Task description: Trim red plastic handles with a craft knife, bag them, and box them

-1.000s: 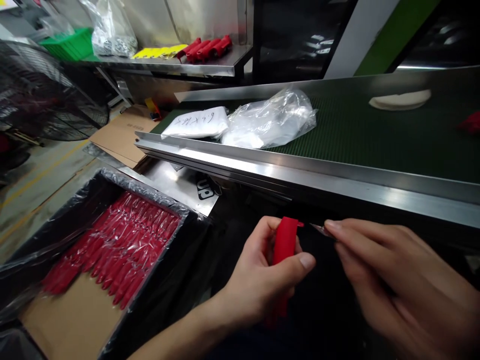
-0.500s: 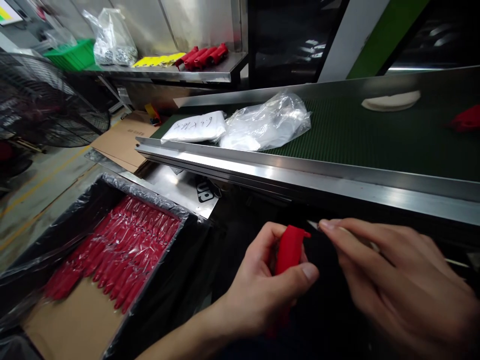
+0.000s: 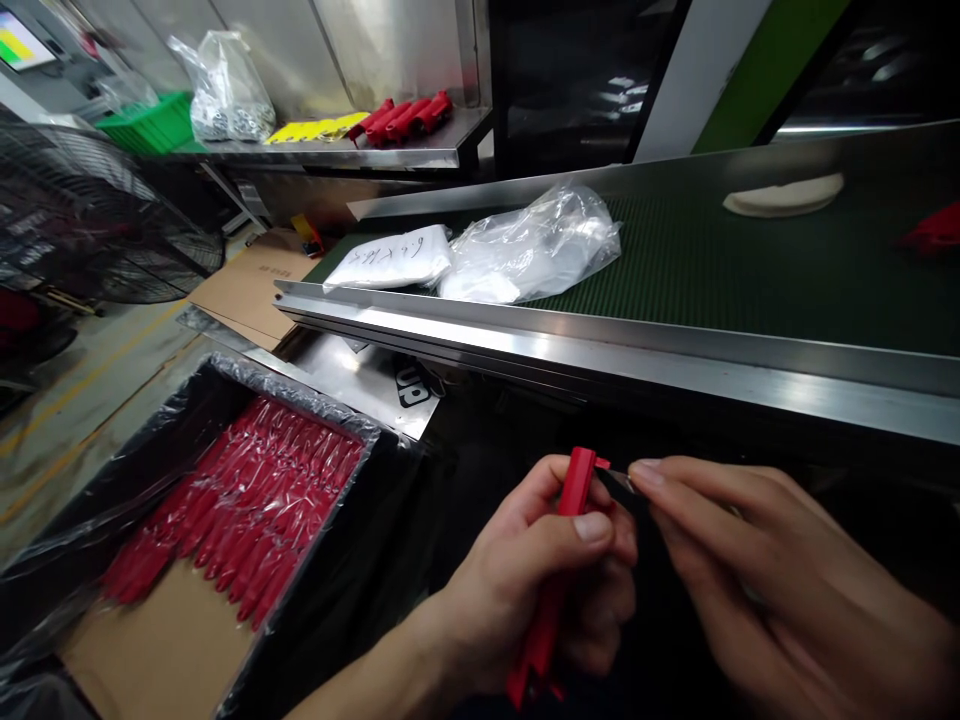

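Note:
My left hand (image 3: 510,565) is wrapped round a long red plastic part (image 3: 551,610), with the thumb pressed along its side. The part tilts, its upper end up and to the right, its lower end below the palm. From that upper end a small red tab sticks out. Between thumb and fingers, my right hand (image 3: 757,560) pinches a slim knife (image 3: 619,481). Its thin pointed blade reaches the tab and seems to touch it; most of the handle is hidden by the fingers.
A lined box (image 3: 360,432) at lower left holds many bagged red parts (image 3: 262,500). Behind my hands runs a green conveyor belt (image 3: 675,270) with a metal rail (image 3: 525,340). Plastic bags (image 3: 532,250) and a pale curved piece (image 3: 784,195) lie on it. A fan (image 3: 112,215) stands left.
My left hand has turned the red part so a narrower side faces me and its lower end shows. The knife tip has come left, from apart to the part's tab.

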A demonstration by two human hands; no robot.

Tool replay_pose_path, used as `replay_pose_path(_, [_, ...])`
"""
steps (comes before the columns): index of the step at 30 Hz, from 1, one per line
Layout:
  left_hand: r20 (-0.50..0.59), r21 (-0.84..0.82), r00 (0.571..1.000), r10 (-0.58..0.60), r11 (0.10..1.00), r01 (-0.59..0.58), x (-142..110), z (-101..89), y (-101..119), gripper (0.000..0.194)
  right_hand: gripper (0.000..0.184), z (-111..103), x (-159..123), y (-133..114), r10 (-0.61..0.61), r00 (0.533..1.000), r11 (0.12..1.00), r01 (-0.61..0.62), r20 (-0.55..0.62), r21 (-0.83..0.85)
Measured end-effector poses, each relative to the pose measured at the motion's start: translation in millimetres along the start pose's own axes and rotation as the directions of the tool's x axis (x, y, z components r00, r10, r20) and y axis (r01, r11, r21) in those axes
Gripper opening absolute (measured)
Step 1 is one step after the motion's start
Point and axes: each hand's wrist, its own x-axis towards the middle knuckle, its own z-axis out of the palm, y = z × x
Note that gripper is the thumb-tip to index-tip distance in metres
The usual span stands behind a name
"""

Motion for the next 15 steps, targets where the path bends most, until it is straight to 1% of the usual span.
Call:
replay_pose_path(2, [0.012, -0.035, 1.000, -0.007, 0.999, 0.008, -1, 0.4, 0, 0.020, 0.040, 1, 0, 0, -0.017, 1.000, 1.000, 0.017, -0.017, 0.000])
replay_pose_path(7, [0.044, -0.087, 0.998, -0.045, 0.995, 0.049, 0, -3.3, -3, 0.018, 0.042, 3, -2, 3, -0.036, 0.999, 0.999, 0.036, -0.018, 0.001])
replay_pose_path(9, [0.096, -0.081, 0.995, -0.041, 0.996, 0.049, 0, -6.7, -6, 0.018, 0.040, 2, -1, 6, -0.039, 0.999, 0.999, 0.038, -0.022, -0.036])
replay_pose_path(12, [0.187, -0.082, 0.982, -0.019, 0.996, 0.035, 0, -9.7, -9, 0.020, 0.038, 1, 1, 10, 0.029, 0.998, 0.999, -0.031, -0.052, -0.043])
replay_pose_path(13, [0.193, -0.093, 0.981, -0.023, 0.995, 0.042, 0, -9.5, -8, 0.019, 0.038, 0, 1, 11, 0.045, 0.997, 0.999, -0.047, -0.063, -0.024])
replay_pose_path(15, [0.162, -0.137, 0.986, -0.042, 0.988, 0.064, -1, -7.3, -6, 0.016, 0.039, -2, 1, 12, 0.037, 0.998, 0.999, -0.036, -0.056, 0.014])
